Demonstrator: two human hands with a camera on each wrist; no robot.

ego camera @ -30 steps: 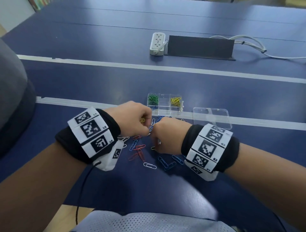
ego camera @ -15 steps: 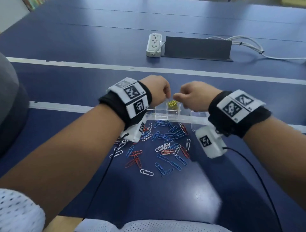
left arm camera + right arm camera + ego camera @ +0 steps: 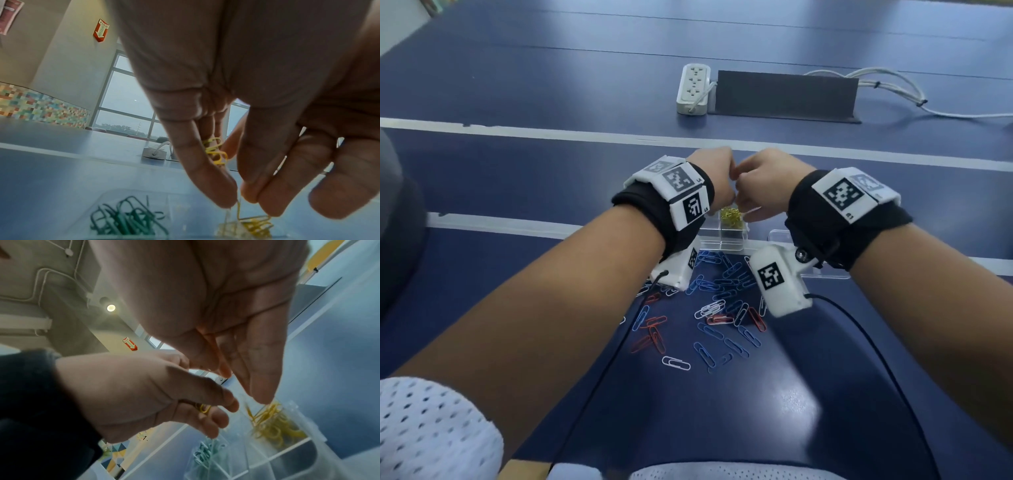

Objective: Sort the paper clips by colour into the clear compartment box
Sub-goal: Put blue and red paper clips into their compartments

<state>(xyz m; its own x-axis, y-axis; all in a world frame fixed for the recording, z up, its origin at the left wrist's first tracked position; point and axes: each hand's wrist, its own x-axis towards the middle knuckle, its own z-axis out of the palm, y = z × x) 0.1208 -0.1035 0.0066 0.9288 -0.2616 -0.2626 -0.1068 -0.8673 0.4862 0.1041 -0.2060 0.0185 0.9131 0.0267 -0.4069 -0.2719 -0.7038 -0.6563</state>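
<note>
Above the clear compartment box (image 3: 726,236), the left hand (image 3: 714,180) pinches yellow clips (image 3: 214,151) while the right hand (image 3: 765,186) has its fingers loosely extended; tangled clips may drop into the green compartment

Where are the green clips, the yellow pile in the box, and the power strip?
green clips (image 3: 127,219), left wrist view, middle of the heap.
yellow pile (image 3: 275,426), right wrist view, centre of the pile.
power strip (image 3: 693,89), head view, its socket face.

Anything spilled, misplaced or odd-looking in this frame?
Nothing stands out. Blue, red and white clips lie loose on the table, still unsorted. Green clips and yellow clips sit in separate compartments of the clear box. The left hand holds yellow clips.
</note>
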